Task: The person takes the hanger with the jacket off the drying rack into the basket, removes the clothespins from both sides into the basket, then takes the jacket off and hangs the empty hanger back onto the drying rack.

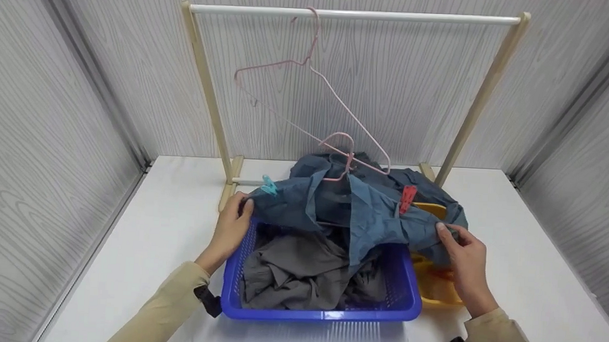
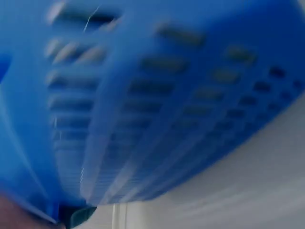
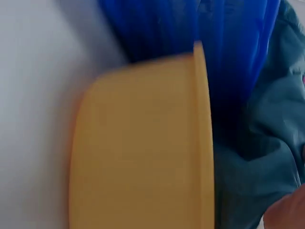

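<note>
A teal-blue shirt (image 1: 380, 216) lies spread over the back of a blue basket (image 1: 323, 315), with a pink hanger (image 1: 350, 165) rising from its middle. My left hand (image 1: 231, 227) pinches the shirt's left end beside a turquoise clothespin (image 1: 269, 185). At the opposite end, my right hand (image 1: 467, 263) pinches the cloth between thumb and fingers, to the right of a red clothespin (image 1: 408, 198). The right wrist view catches part of that hand (image 3: 288, 210) against the shirt (image 3: 271, 171). Much of the hanger is hidden under the cloth.
Dark grey clothing (image 1: 299, 270) fills the basket. A yellow bin (image 1: 438, 304) stands to its right, partly under the shirt. Behind, a wooden rack with a white rod (image 1: 422, 16) carries another pink hanger (image 1: 349, 111). Patterned panels (image 1: 67, 127) enclose the white table (image 1: 167, 205).
</note>
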Demonstrator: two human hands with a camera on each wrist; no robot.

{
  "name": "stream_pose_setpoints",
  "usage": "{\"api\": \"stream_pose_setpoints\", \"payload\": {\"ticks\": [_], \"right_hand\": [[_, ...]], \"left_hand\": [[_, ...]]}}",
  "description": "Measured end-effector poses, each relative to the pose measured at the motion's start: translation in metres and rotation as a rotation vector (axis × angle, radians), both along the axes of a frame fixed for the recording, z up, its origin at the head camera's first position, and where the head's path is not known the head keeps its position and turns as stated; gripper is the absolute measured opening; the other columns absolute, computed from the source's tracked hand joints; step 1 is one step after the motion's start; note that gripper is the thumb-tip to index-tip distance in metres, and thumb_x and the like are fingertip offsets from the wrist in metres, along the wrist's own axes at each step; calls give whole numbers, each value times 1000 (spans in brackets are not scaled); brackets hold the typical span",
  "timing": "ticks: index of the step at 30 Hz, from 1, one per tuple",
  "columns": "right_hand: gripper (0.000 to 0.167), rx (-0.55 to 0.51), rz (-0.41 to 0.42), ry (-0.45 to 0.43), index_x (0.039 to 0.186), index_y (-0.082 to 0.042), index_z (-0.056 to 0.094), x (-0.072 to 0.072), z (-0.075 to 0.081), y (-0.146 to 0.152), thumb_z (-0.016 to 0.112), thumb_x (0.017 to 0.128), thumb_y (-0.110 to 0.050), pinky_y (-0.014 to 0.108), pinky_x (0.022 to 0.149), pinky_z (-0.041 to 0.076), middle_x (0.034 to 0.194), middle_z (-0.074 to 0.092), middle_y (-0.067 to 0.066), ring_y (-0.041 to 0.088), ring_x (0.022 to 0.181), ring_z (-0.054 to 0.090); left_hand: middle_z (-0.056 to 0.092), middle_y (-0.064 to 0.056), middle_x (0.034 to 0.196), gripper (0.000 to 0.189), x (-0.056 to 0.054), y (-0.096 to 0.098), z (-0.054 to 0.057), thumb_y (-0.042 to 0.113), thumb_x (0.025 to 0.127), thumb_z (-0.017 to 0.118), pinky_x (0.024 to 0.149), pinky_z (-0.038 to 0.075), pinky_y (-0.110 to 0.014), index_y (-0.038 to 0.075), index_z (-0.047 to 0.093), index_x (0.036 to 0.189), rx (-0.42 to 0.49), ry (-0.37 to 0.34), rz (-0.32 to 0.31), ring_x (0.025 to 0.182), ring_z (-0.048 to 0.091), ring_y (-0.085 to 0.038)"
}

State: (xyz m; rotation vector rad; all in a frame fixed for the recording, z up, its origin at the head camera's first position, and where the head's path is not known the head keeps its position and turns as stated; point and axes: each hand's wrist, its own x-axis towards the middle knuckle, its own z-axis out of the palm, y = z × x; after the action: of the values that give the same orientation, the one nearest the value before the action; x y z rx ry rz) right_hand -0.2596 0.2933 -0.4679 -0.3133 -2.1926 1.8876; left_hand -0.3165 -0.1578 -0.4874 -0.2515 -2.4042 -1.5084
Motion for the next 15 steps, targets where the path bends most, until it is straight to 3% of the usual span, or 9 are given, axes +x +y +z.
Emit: {"api": "stream_pose_setpoints", "payload": {"ticks": [2, 4, 8, 11, 15], "right_hand": [[51, -119, -22, 5, 128, -1, 57, 2, 0, -11, 63, 96, -41, 18, 88, 45, 115, 57, 1, 16, 106, 51], [49, -202, -44, 20, 130, -4, 54, 5, 0, -22, 61, 97, -40, 22, 82, 47, 112, 55, 3, 16, 98, 53], [48, -191, -91, 57, 130, -7, 50, 10, -1, -41, 57, 98, -43, 22, 80, 44, 110, 50, 4, 15, 94, 51], [46, -159, -142, 113, 128, -5, 51, 14, -3, -51, 57, 99, -41, 18, 90, 39, 117, 50, 4, 15, 106, 47], [39, -205, -224, 210, 122, -1, 55, 19, -6, -60, 59, 100, -34, 17, 96, 38, 119, 53, 5, 17, 113, 47]], "left_hand": [[49, -10, 103, 17, 3, 4, -1, 19, 107, 44, 85, 38, -40, 5, 52, 103, -15, 28, 59, 98, 47, -25], [44, -10, 99, 16, 6, 7, -2, 17, 107, 42, 80, 35, -39, 5, 49, 99, -39, 57, 119, 92, 43, -25], [42, -11, 98, 14, 11, 10, -3, 14, 105, 42, 78, 34, -40, 4, 52, 102, -77, 117, 242, 90, 40, -28], [45, -10, 100, 18, 16, 9, -4, 16, 104, 42, 74, 36, -41, 6, 57, 109, -104, 142, 321, 88, 43, -27], [47, -7, 93, 26, 21, 7, -6, 25, 105, 40, 61, 35, -38, 8, 61, 107, -148, 185, 385, 76, 43, -23]]}}
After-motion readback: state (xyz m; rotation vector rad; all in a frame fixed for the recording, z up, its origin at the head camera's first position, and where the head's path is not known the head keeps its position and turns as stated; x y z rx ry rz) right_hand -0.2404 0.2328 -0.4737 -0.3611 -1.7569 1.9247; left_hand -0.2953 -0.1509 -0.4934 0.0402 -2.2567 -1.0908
